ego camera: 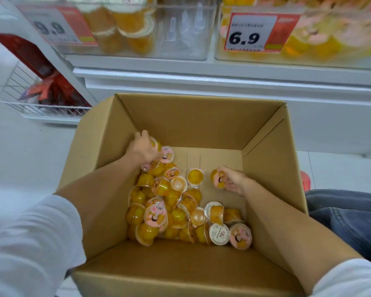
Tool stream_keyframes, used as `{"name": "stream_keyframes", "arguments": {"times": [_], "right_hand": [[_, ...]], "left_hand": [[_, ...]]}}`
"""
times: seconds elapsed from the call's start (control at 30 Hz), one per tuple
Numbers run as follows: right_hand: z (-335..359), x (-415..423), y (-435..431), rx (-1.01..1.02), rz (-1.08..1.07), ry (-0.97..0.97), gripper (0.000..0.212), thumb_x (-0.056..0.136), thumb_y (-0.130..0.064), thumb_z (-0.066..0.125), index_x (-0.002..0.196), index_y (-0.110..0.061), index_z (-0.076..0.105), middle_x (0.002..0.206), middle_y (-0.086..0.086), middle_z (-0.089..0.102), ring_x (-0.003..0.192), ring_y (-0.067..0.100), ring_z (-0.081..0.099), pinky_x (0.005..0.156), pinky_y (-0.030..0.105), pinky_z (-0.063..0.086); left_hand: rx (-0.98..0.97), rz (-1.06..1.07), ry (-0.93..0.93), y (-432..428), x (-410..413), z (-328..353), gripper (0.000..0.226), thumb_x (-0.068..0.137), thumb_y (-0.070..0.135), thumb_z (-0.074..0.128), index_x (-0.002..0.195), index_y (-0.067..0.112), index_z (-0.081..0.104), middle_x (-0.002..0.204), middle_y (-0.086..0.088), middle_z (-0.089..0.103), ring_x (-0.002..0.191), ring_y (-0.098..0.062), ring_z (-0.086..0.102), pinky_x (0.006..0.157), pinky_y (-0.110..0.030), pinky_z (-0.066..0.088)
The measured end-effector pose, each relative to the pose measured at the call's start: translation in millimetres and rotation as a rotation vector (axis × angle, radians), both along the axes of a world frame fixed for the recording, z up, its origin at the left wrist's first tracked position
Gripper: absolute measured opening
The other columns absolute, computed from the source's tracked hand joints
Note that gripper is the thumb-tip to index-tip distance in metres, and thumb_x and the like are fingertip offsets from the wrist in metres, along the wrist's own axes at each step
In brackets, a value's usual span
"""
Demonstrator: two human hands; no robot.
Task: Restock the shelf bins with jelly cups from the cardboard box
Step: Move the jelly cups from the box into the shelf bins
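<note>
Left hand (145, 150) at ten o'clock, right hand (234, 181) at three grasp orange jelly cups (218, 179) in brown cardboard box (201, 116); clear shelf bins (180, 28) next.

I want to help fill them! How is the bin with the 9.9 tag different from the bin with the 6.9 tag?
The 9.9 bin holds a few jelly cups at its left and looks mostly bare beside them; the 6.9 bin looks packed across. The 9.9 tag shows a higher price than the 6.9 tag. Both are clear bins, side by side on one shelf, with yellow cups inside.
</note>
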State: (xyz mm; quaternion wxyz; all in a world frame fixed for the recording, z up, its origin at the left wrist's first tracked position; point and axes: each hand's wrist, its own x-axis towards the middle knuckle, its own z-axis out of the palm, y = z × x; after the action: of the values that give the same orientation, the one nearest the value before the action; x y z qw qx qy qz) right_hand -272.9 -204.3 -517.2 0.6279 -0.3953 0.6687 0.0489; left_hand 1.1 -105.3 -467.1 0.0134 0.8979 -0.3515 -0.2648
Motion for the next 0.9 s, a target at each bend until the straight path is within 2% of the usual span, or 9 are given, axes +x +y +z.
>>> {"name": "stream_keyframes", "arguments": {"times": [0.07, 0.13, 0.2, 0.3, 0.4, 0.57, 0.7, 0.8, 0.9], "right_hand": [[24, 3, -4, 0.056, -0.133, -0.168, 0.029, 0.083, -0.029, 0.068, 0.106, -0.012, 0.059, 0.115, 0.014, 0.060, 0.105, 0.023, 0.060, 0.095, 0.033, 0.050], [58, 8, -13, 0.042, -0.223, -0.341, 0.019, 0.086, -0.018, 0.064, 0.102, -0.011, 0.058, 0.100, 0.009, 0.059, 0.089, 0.017, 0.059, 0.091, 0.028, 0.049], [101, 14, -24, 0.007, -0.307, -0.504, 0.009, 0.086, -0.008, 0.059, 0.095, -0.010, 0.058, 0.094, 0.009, 0.057, 0.088, 0.017, 0.057, 0.090, 0.025, 0.048], [166, 15, -39, -0.076, -0.329, -0.695, 0.014, 0.082, 0.000, 0.060, 0.096, -0.003, 0.059, 0.109, 0.014, 0.056, 0.100, 0.020, 0.056, 0.096, 0.028, 0.049], [229, 8, -52, -0.287, -0.222, -0.754, 0.018, 0.078, 0.001, 0.067, 0.095, -0.003, 0.062, 0.102, 0.013, 0.061, 0.093, 0.020, 0.057, 0.080, 0.027, 0.052], [309, -14, -84, -0.714, -0.160, -0.672, 0.065, 0.059, -0.016, 0.087, 0.119, -0.010, 0.061, 0.111, 0.007, 0.068, 0.104, 0.022, 0.065, 0.094, 0.037, 0.053], [346, -17, -120, -1.060, -0.036, -0.461, 0.062, 0.069, -0.026, 0.086, 0.124, -0.017, 0.059, 0.110, -0.002, 0.065, 0.099, 0.013, 0.061, 0.069, 0.018, 0.048], [353, -10, -154, -1.229, 0.000, -0.281, 0.067, 0.072, -0.034, 0.083, 0.130, -0.018, 0.056, 0.121, 0.000, 0.063, 0.107, 0.017, 0.059, 0.085, 0.027, 0.049], [345, -1, -190, -1.245, 0.057, -0.079, 0.076, 0.073, -0.038, 0.081, 0.137, -0.013, 0.049, 0.132, 0.006, 0.058, 0.120, 0.025, 0.056, 0.098, 0.036, 0.046]], "left_hand": [[-0.120, 0.250, 0.285, -10, -8, 26, 0.077, 0.048, 0.039, 0.081, 0.110, 0.007, 0.048, 0.111, -0.012, 0.056, 0.091, -0.027, 0.066, 0.079, -0.038, 0.058], [-0.254, 0.328, 0.495, -19, -23, 57, 0.058, 0.053, 0.022, 0.079, 0.100, 0.004, 0.052, 0.094, -0.011, 0.062, 0.076, -0.023, 0.069, 0.067, -0.037, 0.062], [-0.402, 0.344, 0.624, -29, -43, 92, 0.044, 0.068, 0.002, 0.074, 0.105, 0.006, 0.051, 0.094, -0.014, 0.058, 0.078, -0.020, 0.065, 0.066, -0.033, 0.061], [-0.553, 0.296, 0.747, -47, -75, 143, 0.049, 0.073, -0.004, 0.071, 0.113, 0.014, 0.049, 0.107, -0.011, 0.058, 0.092, -0.021, 0.063, 0.072, -0.030, 0.059], [-0.604, 0.019, 0.548, -63, -99, 194, 0.055, 0.062, 0.011, 0.086, 0.110, 0.021, 0.064, 0.097, -0.001, 0.068, 0.087, -0.015, 0.064, 0.072, -0.026, 0.056], [-0.794, -0.298, 0.272, -99, -121, 264, 0.065, 0.055, 0.032, 0.092, 0.115, 0.022, 0.069, 0.107, 0.004, 0.070, 0.098, -0.014, 0.065, 0.087, -0.029, 0.052], [-0.843, -0.401, 0.046, -144, -127, 299, 0.061, 0.059, 0.046, 0.086, 0.114, 0.028, 0.067, 0.111, 0.007, 0.068, 0.101, -0.014, 0.061, 0.088, -0.035, 0.050], [-0.769, -0.426, -0.092, -186, -122, 304, 0.068, 0.061, 0.049, 0.082, 0.122, 0.028, 0.060, 0.120, 0.004, 0.064, 0.111, -0.021, 0.058, 0.093, -0.038, 0.046], [-0.743, -0.357, -0.065, -224, -112, 293, 0.074, 0.065, 0.039, 0.084, 0.129, 0.019, 0.053, 0.124, -0.003, 0.059, 0.114, -0.026, 0.054, 0.090, -0.036, 0.046]]}}
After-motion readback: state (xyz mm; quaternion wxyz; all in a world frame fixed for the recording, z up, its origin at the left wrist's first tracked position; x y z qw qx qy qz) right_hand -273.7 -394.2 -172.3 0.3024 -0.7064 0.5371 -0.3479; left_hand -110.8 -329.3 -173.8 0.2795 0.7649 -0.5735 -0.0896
